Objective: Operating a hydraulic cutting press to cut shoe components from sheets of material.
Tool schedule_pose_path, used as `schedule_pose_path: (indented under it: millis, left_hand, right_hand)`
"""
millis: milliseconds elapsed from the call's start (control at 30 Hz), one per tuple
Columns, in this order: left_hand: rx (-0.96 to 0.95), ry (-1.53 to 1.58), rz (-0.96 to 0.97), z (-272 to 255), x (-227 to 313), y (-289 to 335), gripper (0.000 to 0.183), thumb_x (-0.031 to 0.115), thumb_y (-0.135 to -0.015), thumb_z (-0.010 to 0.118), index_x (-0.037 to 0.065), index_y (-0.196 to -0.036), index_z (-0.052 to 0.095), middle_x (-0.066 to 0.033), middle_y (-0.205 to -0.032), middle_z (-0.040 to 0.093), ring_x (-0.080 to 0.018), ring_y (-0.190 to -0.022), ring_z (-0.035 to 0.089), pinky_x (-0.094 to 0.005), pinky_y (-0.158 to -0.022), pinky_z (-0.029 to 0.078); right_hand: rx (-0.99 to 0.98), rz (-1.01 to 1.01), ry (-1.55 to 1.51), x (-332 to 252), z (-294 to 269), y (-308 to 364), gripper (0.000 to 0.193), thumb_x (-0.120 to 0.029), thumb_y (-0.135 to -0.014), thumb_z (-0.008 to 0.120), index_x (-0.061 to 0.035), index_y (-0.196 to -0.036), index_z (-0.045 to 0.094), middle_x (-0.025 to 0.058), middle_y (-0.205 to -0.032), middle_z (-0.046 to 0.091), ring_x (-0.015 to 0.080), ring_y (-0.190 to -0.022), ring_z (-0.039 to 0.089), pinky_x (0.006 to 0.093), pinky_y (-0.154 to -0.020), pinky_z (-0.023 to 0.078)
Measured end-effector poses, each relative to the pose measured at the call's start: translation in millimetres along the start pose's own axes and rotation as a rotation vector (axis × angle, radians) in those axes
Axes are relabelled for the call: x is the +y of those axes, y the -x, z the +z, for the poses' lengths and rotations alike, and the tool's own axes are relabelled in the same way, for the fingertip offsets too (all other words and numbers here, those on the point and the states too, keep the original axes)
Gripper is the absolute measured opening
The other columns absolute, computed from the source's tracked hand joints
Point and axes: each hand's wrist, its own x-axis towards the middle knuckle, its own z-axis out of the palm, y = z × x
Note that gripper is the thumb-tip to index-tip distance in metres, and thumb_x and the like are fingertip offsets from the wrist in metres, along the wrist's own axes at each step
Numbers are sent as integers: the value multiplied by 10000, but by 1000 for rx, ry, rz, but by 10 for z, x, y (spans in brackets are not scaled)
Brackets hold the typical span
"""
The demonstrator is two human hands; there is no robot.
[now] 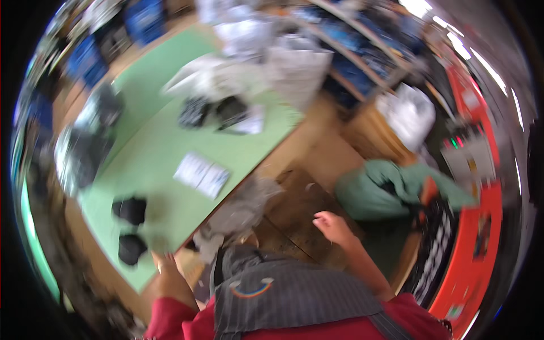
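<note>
Black pieces (132, 249) lie at lower left on our green table (153, 198), near our left hand (165, 265); its fingers are too blurred for us to tell their grip. Our right hand (335, 228), lower centre, is loosely half-open, visibly holding nothing. We see a white bag (409, 115) against a brown carton (375, 134) at upper right, and a green sack (368, 190), contents hidden, below.
</note>
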Motion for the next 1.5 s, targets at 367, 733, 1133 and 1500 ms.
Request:
schedule_pose_path:
  millis: [367, 733, 1133, 1500]
  left_hand:
    - [-1139, -1985, 1149, 429, -1155, 1995, 379, 318, -952, 471, -8, -1041, 642, -206, -1039, 647, -332, -947, 599, -460, -854, 463]
    - [-2918, -1386, 248, -1169, -5238, 6754, 164, 165, -945, 583, 39, -1048, 571, -24, -959, 602, -112, -875, 563, -248, -795, 448]
    - [-3478, -477, 1699, -2503, -7218, 7470, 327, 208, -758, 708, 40, -1010, 587, -140, -1049, 583, -345, -1043, 533, -452, -909, 404]
    - [-3149, -662, 1975, -1107, -7845, 7522, 520, 312, -851, 644, -39, -1215, 523, -251, -1306, 495, -389, -1239, 445, -436, -1047, 356]
  right_hand:
    - [48, -51, -212, 656, 711, 3127, 346, -329, -878, 586, -23, -1041, 600, 189, -1007, 635, 386, -972, 602, 472, -816, 476]
    - [1044, 522, -770, 896, 1439, 4915, 370, -331, -932, 570, -36, -1153, 589, 169, -1006, 666, 322, -928, 640, 402, -801, 483]
    - [1958, 1119, -922, 534, 1812, 6181, 302, -239, -903, 638, -22, -1114, 629, 89, -987, 685, 161, -920, 639, 310, -819, 504]
    - [1678, 2246, -455, 2527, 2370, 7871, 580, -309, -820, 679, 50, -1252, 532, 260, -1272, 548, 378, -1192, 526, 408, -1021, 413]
